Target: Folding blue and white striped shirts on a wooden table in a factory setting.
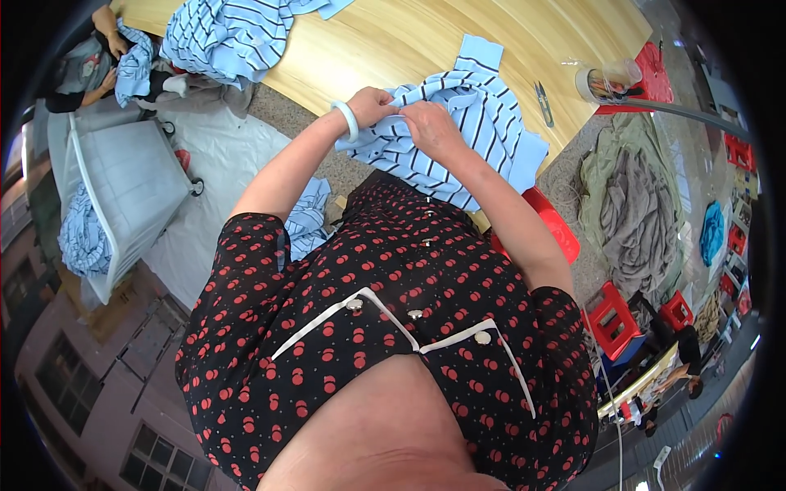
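Observation:
A light blue garment with dark stripes (pixel 475 114) lies bunched at the near edge of the wooden table and hangs partly over it. My left hand (pixel 372 106), with a pale bangle on the wrist, pinches a fold at the garment's left side. Close beside it, my right hand (pixel 432 129) has its fingers closed on the same fold. What part of the garment lies between the fingertips is too small to make out. To the right of the cloth, a pair of thread snips (pixel 544 104) rests on the table.
A pile of striped garments (pixel 229 37) covers the table's far left, near a co-worker's hands (pixel 115 49) holding similar cloth. A container of small tools (pixel 604 82) stands at the right corner. A wheeled cart (pixel 131 176) is at left, a grey cloth heap (pixel 634 209) at right.

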Demonstrator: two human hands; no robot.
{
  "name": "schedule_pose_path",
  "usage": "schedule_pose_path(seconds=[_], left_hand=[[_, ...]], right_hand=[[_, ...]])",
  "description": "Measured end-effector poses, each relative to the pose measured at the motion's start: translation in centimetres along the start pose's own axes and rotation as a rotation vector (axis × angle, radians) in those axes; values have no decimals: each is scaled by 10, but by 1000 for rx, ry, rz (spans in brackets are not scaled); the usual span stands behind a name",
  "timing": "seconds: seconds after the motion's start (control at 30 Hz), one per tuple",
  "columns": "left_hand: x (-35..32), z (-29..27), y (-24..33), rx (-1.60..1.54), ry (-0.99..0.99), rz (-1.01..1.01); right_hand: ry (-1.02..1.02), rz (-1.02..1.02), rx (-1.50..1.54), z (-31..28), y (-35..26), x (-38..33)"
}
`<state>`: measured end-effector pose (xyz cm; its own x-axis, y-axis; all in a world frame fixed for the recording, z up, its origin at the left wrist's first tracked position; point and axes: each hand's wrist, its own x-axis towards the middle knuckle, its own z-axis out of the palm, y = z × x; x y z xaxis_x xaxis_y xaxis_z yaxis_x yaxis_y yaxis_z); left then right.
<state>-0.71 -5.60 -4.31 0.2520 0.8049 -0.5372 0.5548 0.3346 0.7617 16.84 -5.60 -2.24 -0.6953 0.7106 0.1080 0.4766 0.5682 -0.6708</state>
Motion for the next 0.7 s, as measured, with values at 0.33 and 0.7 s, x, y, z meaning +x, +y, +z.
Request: schedule_pose_path(seconds=[0.33,0.7], left_hand=[[-3,8,13,-68,152,-54],[-7,10,17,-333,112,-146]], right_hand=[[40,229,3,-11,-15,6],[188,282,240,-2,-9,5]])
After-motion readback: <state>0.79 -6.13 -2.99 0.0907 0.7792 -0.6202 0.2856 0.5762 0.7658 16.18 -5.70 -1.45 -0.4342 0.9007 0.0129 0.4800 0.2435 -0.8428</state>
